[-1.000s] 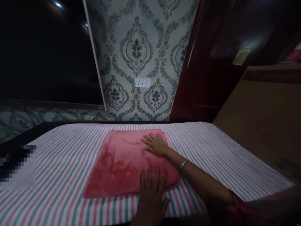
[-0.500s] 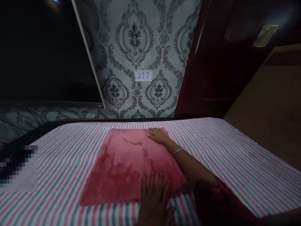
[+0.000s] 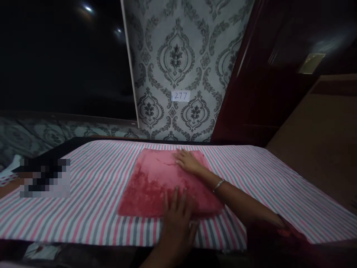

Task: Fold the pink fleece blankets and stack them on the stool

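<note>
A bed covered in a pink, grey and white striped sheet (image 3: 83,193) fills the lower half of the dim room, its far edge running along a wall of grey damask wallpaper (image 3: 178,67). To the right of the wallpaper stands a dark red wooden door (image 3: 251,85), and beyond the bed's right edge a brown wooden panel (image 3: 320,141) rises. A dark glossy surface (image 3: 61,63) with small light reflections takes up the upper left.

A folded pink plush blanket (image 3: 150,186) lies flat on the sheet, roughly midway between the bed's left and right edges, reaching from close to the far edge to close to the near edge. The right hand (image 3: 188,162) rests palm down near the blanket's far right corner, fingers spread flat and gripping nothing, with a thin metal bangle (image 3: 218,185) on the wrist and a dark red sleeve (image 3: 281,232) further back on the arm. The left hand (image 3: 177,217) lies palm down across the blanket's near edge, towards its right corner, its fingers (image 3: 175,197) straight, slightly apart and pressed onto the plush, grasping nothing.

A small white label (image 3: 180,96) reading 277 sits on the wallpaper above the bed's far edge. A crumpled pale item (image 3: 41,251), too dark to identify, lies below the bed's near left edge.
</note>
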A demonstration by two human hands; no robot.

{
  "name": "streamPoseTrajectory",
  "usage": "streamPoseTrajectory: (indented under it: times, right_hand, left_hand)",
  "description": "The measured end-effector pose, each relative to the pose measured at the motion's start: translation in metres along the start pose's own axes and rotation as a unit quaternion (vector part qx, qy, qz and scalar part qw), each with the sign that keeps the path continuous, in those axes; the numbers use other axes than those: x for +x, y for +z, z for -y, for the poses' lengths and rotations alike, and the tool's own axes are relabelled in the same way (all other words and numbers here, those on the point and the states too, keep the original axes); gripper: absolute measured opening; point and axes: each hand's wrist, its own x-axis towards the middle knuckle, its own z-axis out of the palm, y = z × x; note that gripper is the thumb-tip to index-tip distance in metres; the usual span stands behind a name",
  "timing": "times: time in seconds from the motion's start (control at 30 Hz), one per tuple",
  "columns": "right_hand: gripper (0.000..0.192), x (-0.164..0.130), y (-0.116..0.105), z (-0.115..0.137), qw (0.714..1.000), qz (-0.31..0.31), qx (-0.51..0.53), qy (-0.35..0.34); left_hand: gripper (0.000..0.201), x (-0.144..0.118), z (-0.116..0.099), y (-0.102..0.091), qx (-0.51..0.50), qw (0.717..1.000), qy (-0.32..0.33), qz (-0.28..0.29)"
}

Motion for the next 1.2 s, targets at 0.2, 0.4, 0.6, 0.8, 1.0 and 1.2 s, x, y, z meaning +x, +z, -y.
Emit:
streamPoseTrajectory:
  times: [0.2, 0.4, 0.6, 0.8, 1.0, 1.2]
  right_hand:
    - [0.056, -0.017, 0.028, 0.030, 0.990, 0.025, 0.021, -0.140]
    - [0.060, 0.017, 0.026, 0.014, 1.000, 0.020, -0.004, 0.023]
    - [0.058, 0.019, 0.024, 0.016, 0.998, 0.022, -0.021, 0.055]
    - [0.060, 0.017, 0.018, 0.041, 0.998, 0.028, -0.030, 0.052]
    - [0.057, 0.024, 0.039, 0.108, 0.986, 0.042, -0.002, -0.160]
    - [0.059, 0.065, 0.049, 0.123, 0.984, 0.064, -0.017, -0.165]
  left_hand:
    - [0.067, -0.021, 0.026, 0.010, 0.040, 0.998, -0.052, -0.020]
    - [0.074, -0.029, 0.026, 0.019, 0.044, 0.998, -0.044, -0.017]
    - [0.075, -0.026, 0.024, 0.012, 0.051, 0.998, -0.044, -0.011]
    - [0.066, -0.020, 0.047, -0.023, 0.042, 0.998, -0.046, -0.010]
    - [0.058, -0.044, 0.087, -0.028, 0.101, 0.987, -0.123, -0.035]
    - [0.060, -0.063, 0.088, -0.004, 0.078, 0.986, -0.139, -0.055]
